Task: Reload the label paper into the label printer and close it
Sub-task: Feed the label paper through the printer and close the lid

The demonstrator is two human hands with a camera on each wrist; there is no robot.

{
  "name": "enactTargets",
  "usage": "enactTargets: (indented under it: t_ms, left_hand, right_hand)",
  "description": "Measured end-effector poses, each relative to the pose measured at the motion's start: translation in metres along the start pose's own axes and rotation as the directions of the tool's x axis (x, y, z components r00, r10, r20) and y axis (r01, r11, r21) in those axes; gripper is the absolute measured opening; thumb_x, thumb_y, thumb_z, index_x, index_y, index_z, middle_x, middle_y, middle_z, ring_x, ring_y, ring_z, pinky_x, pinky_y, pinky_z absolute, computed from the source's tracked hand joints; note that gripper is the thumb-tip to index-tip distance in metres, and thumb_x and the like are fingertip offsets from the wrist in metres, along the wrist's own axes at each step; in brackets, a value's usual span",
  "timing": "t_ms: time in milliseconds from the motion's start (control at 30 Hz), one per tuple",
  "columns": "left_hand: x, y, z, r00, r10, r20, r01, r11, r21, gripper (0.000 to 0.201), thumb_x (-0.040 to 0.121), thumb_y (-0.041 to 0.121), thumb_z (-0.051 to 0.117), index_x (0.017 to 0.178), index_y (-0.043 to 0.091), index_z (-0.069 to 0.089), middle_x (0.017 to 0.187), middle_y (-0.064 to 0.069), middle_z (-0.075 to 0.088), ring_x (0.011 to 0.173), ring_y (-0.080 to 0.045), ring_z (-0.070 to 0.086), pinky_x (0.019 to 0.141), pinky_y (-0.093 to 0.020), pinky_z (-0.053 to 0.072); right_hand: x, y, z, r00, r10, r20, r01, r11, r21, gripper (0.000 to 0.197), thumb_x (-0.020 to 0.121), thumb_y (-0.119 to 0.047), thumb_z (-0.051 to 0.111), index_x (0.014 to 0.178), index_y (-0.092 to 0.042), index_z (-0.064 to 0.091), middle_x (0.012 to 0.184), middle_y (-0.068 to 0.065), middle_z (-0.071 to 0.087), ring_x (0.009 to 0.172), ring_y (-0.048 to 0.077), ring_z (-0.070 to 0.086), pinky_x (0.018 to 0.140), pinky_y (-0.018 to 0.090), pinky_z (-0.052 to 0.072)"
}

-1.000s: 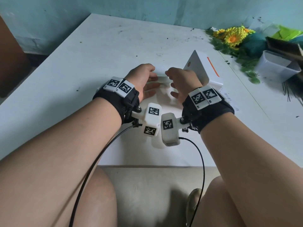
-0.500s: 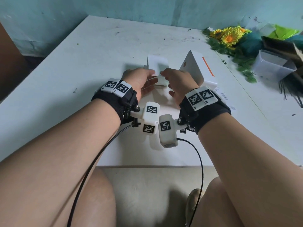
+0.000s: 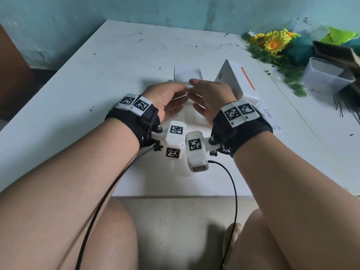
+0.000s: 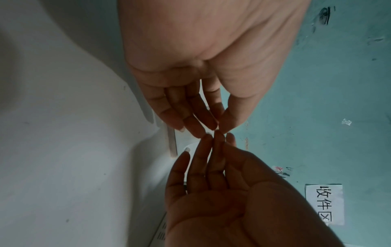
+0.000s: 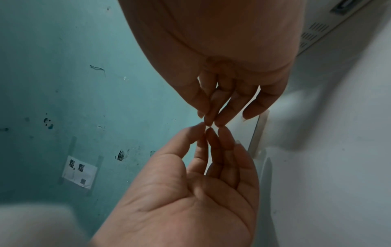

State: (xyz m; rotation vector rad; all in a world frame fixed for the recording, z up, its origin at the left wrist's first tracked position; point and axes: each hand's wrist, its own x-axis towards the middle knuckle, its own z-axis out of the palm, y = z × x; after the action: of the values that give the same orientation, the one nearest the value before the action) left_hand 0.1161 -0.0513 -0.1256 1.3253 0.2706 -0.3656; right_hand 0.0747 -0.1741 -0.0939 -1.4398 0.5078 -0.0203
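Note:
My left hand and right hand meet fingertip to fingertip over the middle of the white table. Each pinches the near edge of the white label paper between thumb and nearly straight fingers. The sheet reaches away from me, lifted off the table. In the left wrist view my left hand touches tips with the right, and the paper shows edge-on. The right wrist view shows my right hand the same way. The white label printer, with an orange stripe, stands just right of my right hand.
Artificial sunflowers and greenery and a clear plastic tub crowd the table's far right. Small barcode slips lie by the printer. A teal wall backs the table. The table's near edge runs under my wrists.
The white paper, earlier low between my hands, now sticks out beyond my fingertips. My hands have closed in until their tips touch.

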Motion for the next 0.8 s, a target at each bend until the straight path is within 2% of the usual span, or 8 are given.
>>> enactTargets:
  t_ms: [267, 400, 433, 500, 533, 600, 667, 800]
  left_hand:
    - [-0.007, 0.002, 0.003, 0.991, 0.135, -0.014, -0.135, 0.991, -0.018, 0.009, 0.094, 0.010, 0.080, 0.098, 0.018, 0.081, 0.090, -0.002, 0.083, 0.079, -0.012, 0.080, 0.065, -0.023, 0.060]
    - [-0.012, 0.001, 0.007, 0.988, 0.151, -0.013, -0.151, 0.989, 0.001, 0.017, 0.097, 0.012, 0.078, 0.114, 0.011, 0.080, 0.102, -0.006, 0.083, 0.084, -0.013, 0.078, 0.062, -0.020, 0.059]
    - [-0.014, 0.001, 0.009, 0.989, 0.149, -0.015, -0.148, 0.989, 0.020, 0.019, 0.098, 0.012, 0.076, 0.117, 0.010, 0.079, 0.105, -0.007, 0.083, 0.086, -0.013, 0.078, 0.060, -0.019, 0.059]
    - [-0.018, 0.002, 0.012, 0.989, 0.151, -0.003, -0.150, 0.987, 0.065, 0.020, 0.099, 0.009, 0.073, 0.118, 0.009, 0.079, 0.108, -0.009, 0.083, 0.093, -0.015, 0.078, 0.060, -0.019, 0.058]
    - [-0.020, 0.003, 0.014, 0.988, 0.157, -0.007, -0.156, 0.985, 0.080, 0.018, 0.098, 0.008, 0.074, 0.115, 0.008, 0.080, 0.108, -0.011, 0.083, 0.094, -0.017, 0.079, 0.064, -0.021, 0.059]
    - [-0.024, 0.002, 0.018, 0.983, 0.179, -0.037, -0.174, 0.979, 0.103, 0.008, 0.095, 0.008, 0.077, 0.100, 0.007, 0.083, 0.100, -0.015, 0.083, 0.086, -0.021, 0.075, 0.079, -0.031, 0.061]
    - [-0.030, 0.001, 0.021, 0.978, 0.200, -0.064, -0.192, 0.975, 0.108, 0.007, 0.096, 0.007, 0.076, 0.090, 0.009, 0.080, 0.095, -0.016, 0.083, 0.081, -0.021, 0.075, 0.088, -0.037, 0.062]
    - [-0.040, -0.002, 0.030, 0.973, 0.214, -0.091, -0.206, 0.974, 0.091, 0.025, 0.102, -0.003, 0.058, 0.089, 0.013, 0.073, 0.094, -0.012, 0.077, 0.070, -0.015, 0.079, 0.063, -0.027, 0.063]
  right_hand:
    - [-0.014, -0.008, -0.005, 1.000, -0.021, 0.023, 0.023, 0.994, -0.106, 0.020, 0.106, -0.020, 0.066, 0.122, -0.017, 0.076, 0.090, -0.001, 0.072, 0.094, 0.017, 0.070, 0.103, 0.038, 0.054]
    - [-0.030, -0.013, -0.011, 0.994, -0.056, 0.097, 0.076, 0.973, -0.218, 0.008, 0.097, -0.013, 0.067, 0.094, -0.018, 0.073, 0.093, 0.005, 0.061, 0.095, 0.021, 0.059, 0.092, 0.037, 0.055]
    - [-0.037, -0.013, -0.012, 0.990, -0.072, 0.124, 0.098, 0.971, -0.219, 0.004, 0.094, -0.013, 0.070, 0.096, -0.015, 0.071, 0.097, 0.007, 0.057, 0.095, 0.022, 0.055, 0.101, 0.045, 0.058]
    - [-0.045, -0.011, -0.016, 0.978, -0.109, 0.178, 0.146, 0.967, -0.210, 0.030, 0.086, -0.018, 0.076, 0.115, -0.014, 0.067, 0.105, 0.008, 0.056, 0.100, 0.022, 0.053, 0.089, 0.032, 0.037]
    - [-0.049, -0.011, -0.019, 0.973, -0.144, 0.181, 0.181, 0.962, -0.204, 0.044, 0.084, -0.021, 0.078, 0.125, -0.016, 0.064, 0.113, 0.006, 0.062, 0.107, 0.020, 0.059, 0.097, 0.035, 0.051]
    - [-0.058, -0.010, -0.030, 0.956, -0.255, 0.145, 0.283, 0.934, -0.218, 0.052, 0.088, -0.020, 0.077, 0.138, -0.019, 0.064, 0.125, 0.004, 0.072, 0.119, 0.016, 0.067, 0.110, 0.040, 0.055]
    - [-0.068, -0.011, -0.043, 0.912, -0.403, 0.078, 0.410, 0.884, -0.226, 0.043, 0.092, -0.014, 0.071, 0.134, -0.017, 0.070, 0.116, -0.001, 0.077, 0.107, 0.011, 0.072, 0.108, 0.042, 0.060]
    - [-0.074, -0.016, -0.060, 0.821, -0.531, -0.210, 0.443, 0.824, -0.354, 0.040, 0.085, -0.026, 0.059, 0.124, -0.028, 0.069, 0.118, -0.009, 0.070, 0.118, 0.017, 0.068, 0.107, 0.048, 0.058]
